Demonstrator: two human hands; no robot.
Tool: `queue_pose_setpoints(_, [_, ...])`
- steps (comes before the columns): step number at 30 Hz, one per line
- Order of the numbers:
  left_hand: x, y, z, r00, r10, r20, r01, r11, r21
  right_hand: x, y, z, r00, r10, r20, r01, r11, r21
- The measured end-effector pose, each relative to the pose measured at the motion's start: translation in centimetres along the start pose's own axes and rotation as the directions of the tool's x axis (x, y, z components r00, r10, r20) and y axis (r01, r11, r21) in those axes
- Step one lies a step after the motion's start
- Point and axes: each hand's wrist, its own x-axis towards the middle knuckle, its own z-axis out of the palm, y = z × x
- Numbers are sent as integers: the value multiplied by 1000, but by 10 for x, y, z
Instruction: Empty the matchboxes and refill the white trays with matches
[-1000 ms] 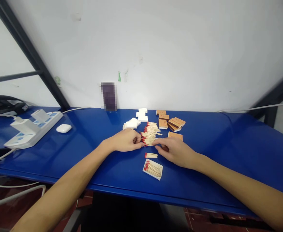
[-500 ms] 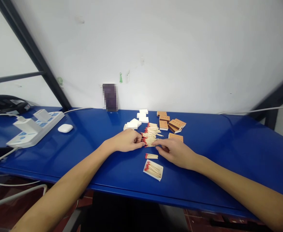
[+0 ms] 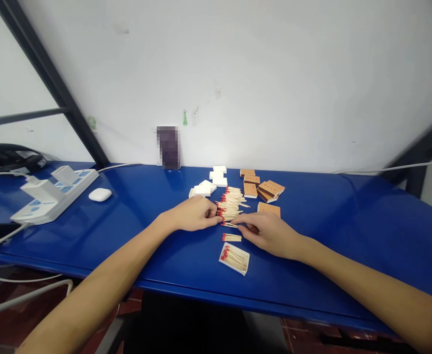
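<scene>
A heap of red-tipped matches (image 3: pixel 231 204) lies in the middle of the blue table (image 3: pixel 127 231). My left hand (image 3: pixel 195 215) rests with curled fingers against the heap's left side, fingertips at the red heads. My right hand (image 3: pixel 269 232) pinches at the near end of the heap, touching a match or two. A small bundle of matches (image 3: pixel 232 237) lies just in front of it. Closer to me sits an open white tray (image 3: pixel 234 258) partly filled with matches.
Empty white trays (image 3: pixel 207 184) and brown matchbox sleeves (image 3: pixel 263 189) lie behind the heap. At the left stand a white power strip (image 3: pixel 53 194) with plugs and cables, and a white earbud case (image 3: pixel 100 194). A dark blurred object (image 3: pixel 168 147) leans on the wall.
Both hands stay at the heap. The right fingers have shifted slightly along the near matches; the view has drifted a little.
</scene>
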Motion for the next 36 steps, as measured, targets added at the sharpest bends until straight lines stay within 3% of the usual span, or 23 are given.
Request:
queue_pose_setpoints(21, [-1, -2, 1, 1000, 18, -6, -18, 1000, 23, -2, 2, 3, 1000, 6, 2, -6, 1000, 7])
queue_pose_setpoints(32, [0, 0, 1, 1000, -1, 5, 1, 1000, 22, 0, -2, 3, 994, 106, -16, -107, 994, -18])
queue_pose_setpoints(36, [0, 0, 0, 1000, -1, 7, 1, 1000, 19, 1, 1, 7, 995, 91, -38, -92, 995, -25])
